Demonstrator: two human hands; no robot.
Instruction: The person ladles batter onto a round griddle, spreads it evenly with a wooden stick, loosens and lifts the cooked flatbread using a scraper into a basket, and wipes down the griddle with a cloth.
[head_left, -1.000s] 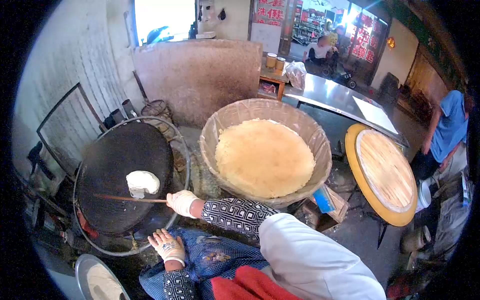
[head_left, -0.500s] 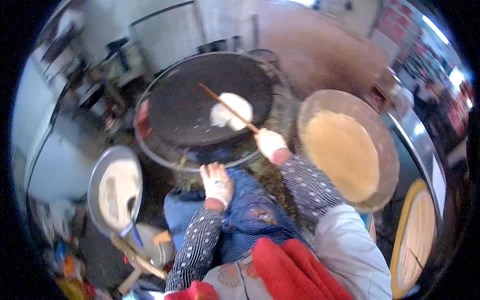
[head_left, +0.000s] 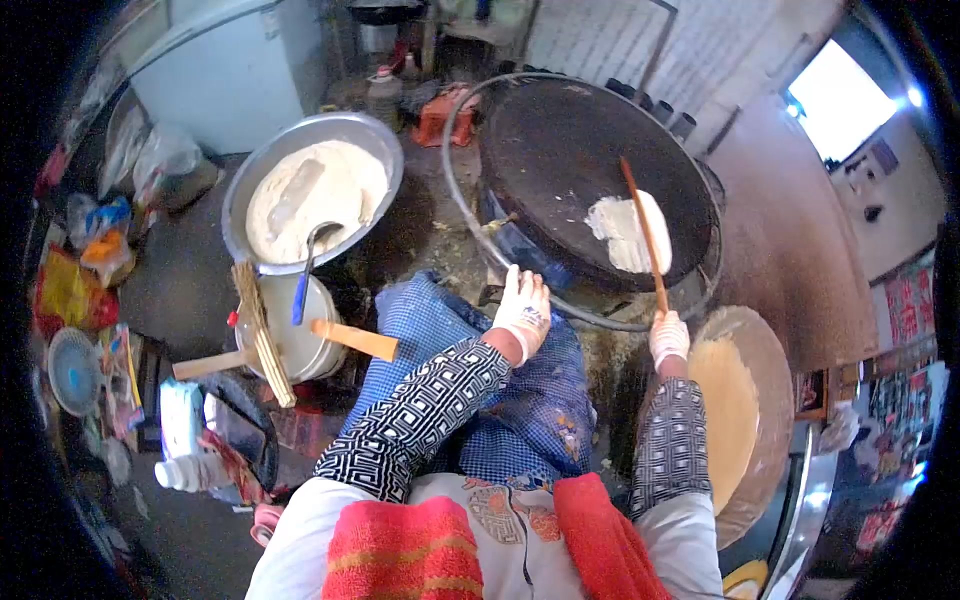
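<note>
My right hand [head_left: 668, 338], in a white glove with bare fingertips, is closed round the lower end of a long wooden stick [head_left: 644, 232]. The stick lies across white batter [head_left: 622, 235] on the round black griddle [head_left: 560, 150]. A thick rounded lump of batter sits to the right of the stick, and a thin ragged smear to its left. My left hand [head_left: 523, 308], gloved the same way, rests with fingers stretched out on my blue-clad knee, close to the metal ring [head_left: 470, 215] around the griddle. It holds nothing.
At left, a metal basin [head_left: 232, 215] of pale batter holds a blue-handled ladle [head_left: 301, 295]. Below it, a brush [head_left: 262, 340] and a wooden-handled tool [head_left: 355, 339] lie across a white bucket [head_left: 318, 300]. A large bowl [head_left: 770, 400] with tan contents stands at right.
The view has turned left, bringing the basin and bucket further in. The stick now points more directly away from me, and the batter shows a wider thin smear on its left. My left hand stays on the knee.
</note>
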